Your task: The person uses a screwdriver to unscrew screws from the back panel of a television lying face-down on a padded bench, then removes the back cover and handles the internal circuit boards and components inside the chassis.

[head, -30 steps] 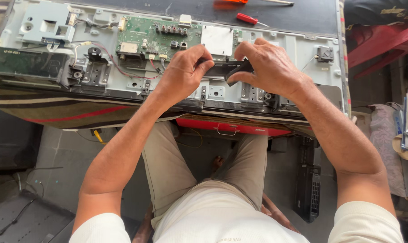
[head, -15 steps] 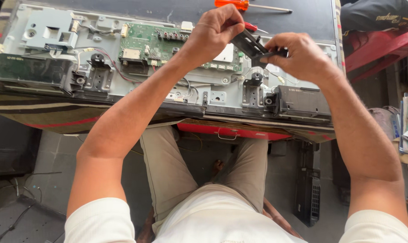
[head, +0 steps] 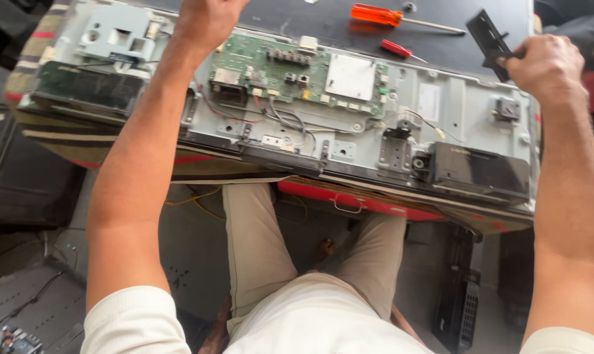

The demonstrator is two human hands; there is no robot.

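An opened flat-screen television back (head: pixel 435 105) lies in front of me, its grey metal chassis carrying a green circuit board (head: pixel 271 69) with a silver shield. My right hand (head: pixel 539 65) is raised at the upper right and grips a small black plastic bracket (head: pixel 487 36) above the chassis edge. My left hand (head: pixel 205 19) reaches over the top of the chassis near the green board; its fingers run out of the picture, so what it touches is hidden. A black speaker box (head: pixel 480 172) sits at the lower right of the chassis.
An orange-handled screwdriver (head: pixel 376 14) and a small red-handled one (head: pixel 396 48) lie on the dark panel beyond the board. Another black speaker (head: pixel 87 88) sits at the left. A striped cloth (head: pixel 44 134) hangs under the set. My legs and a grey floor are below.
My right hand carried the black bracket off the chassis, up and to the right. My left hand let go of it and moved left to the top of the board.
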